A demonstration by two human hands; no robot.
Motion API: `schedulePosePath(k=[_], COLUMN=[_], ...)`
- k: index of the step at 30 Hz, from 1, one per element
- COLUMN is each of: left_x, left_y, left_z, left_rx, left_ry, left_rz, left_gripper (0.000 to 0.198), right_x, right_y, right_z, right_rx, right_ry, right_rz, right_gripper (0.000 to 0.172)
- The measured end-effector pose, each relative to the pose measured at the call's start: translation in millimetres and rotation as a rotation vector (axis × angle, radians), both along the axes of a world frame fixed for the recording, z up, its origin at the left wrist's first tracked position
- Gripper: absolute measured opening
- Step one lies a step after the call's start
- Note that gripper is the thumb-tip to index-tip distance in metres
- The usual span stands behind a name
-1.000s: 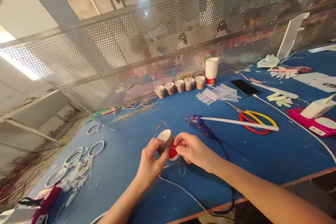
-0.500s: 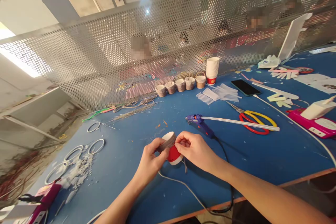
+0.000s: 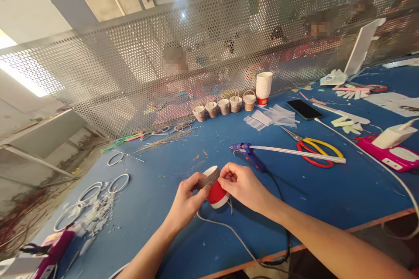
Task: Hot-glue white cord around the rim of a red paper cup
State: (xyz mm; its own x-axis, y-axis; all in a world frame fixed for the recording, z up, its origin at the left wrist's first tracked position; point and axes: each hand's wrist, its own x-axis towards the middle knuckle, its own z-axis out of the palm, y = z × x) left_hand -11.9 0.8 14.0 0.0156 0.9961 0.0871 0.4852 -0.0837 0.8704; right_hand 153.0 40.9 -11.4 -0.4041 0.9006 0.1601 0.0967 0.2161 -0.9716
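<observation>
1. The cup is tilting between both hands above the near middle of the tabletop, its white mouth facing up and its red side showing below a wrap of cord.
2. The left forearm is reaching up from the lower left; the left hand is bending inward, its thumb lying across the wrap and its fingers gripping the cup's left side.
3. The right forearm is slanting in from the lower right, the right hand turning palm inward.
4. Its fingers are curling into a narrow pinch on the cord at the cup's right side, the tips partly hiding the strand.
5. Loose cord is trailing below the hands towards the near edge.
6. The glue gun is lying beyond the right hand.
</observation>
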Motion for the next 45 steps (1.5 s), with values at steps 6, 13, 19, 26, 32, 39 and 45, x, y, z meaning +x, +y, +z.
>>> schedulePosePath(k=[6,13,19,26,32,39,45], left_x=[-1.6,-6.6,-8.3,-10.4,-18.8,-23.9,-27.6], left_y=[0.6,1.5,1.2,2.4,5.2,12.0,15.0], left_z=[-1.9,-7.6,-9.9,-9.7,-18.7,-19.4,-17.8], left_rx=[0.007,0.028,0.052,0.024,0.005,-0.045,-0.059], left_ry=[-0.027,-0.057,-0.057,-0.095,-0.253,-0.285,-0.229], left_rz=[-0.011,-0.013,-0.029,-0.064,-0.134,-0.287,-0.325], left_gripper=[0.018,0.024,0.026,0.024,0.023,0.019,0.019], right_x=[-0.9,-0.2,1.1,0.7,2.4,4.7,4.6], right_y=[0.7,0.9,-0.2,0.5,5.7,10.7,13.5], right_z=[-2.2,-0.1,1.7,2.7,1.7,-3.3,-5.7], right_rx=[0.009,-0.029,-0.077,-0.086,-0.154,-0.228,-0.239], right_ry=[-0.003,0.005,0.027,0.017,0.063,0.077,0.096], right_rz=[0.008,0.016,0.022,0.010,0.037,0.047,0.042], right_gripper=[0.007,0.006,0.007,0.008,0.007,0.005,0.005])
